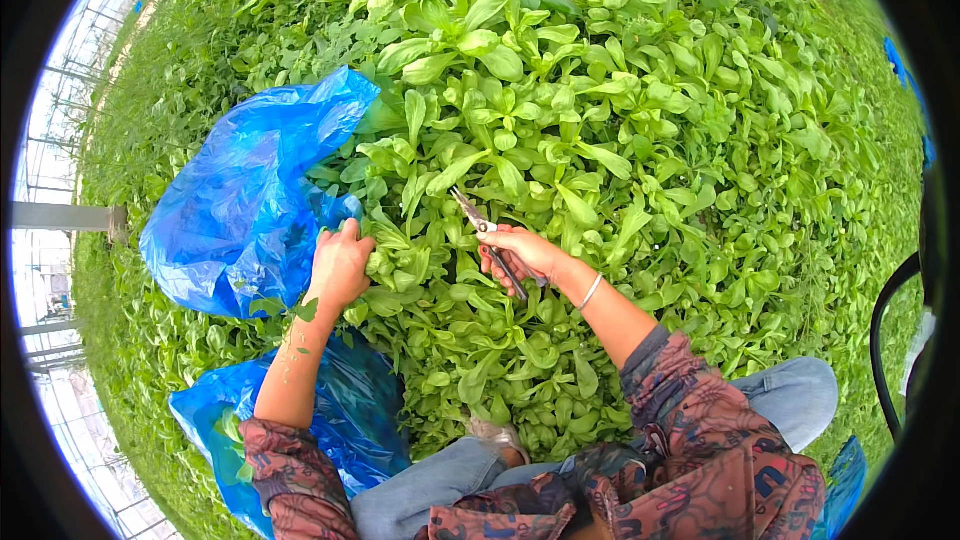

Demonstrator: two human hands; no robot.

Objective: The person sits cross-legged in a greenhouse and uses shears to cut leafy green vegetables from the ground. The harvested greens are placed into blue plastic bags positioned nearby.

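Observation:
Low leafy green plants [585, 165] spread all around me. My right hand [517, 259] holds a pair of pruning shears [480, 219], their pointed tip among the leaves and directed up and left. A silver bangle [590, 292] circles that wrist. My left hand [343, 259] is at the right edge of a blue plastic bag [240, 187], its fingers bent; a fold of the bag lies at the fingertips, but whether they grip it is hidden. Small-leaved sprigs lie against my left forearm.
A second blue plastic bag [352, 405] with greens in it lies beside my knee. My shoe [499, 435] rests among the plants. At left stands a grey post [67, 217] of a greenhouse-like frame. A black curved tube [881, 337] is at far right.

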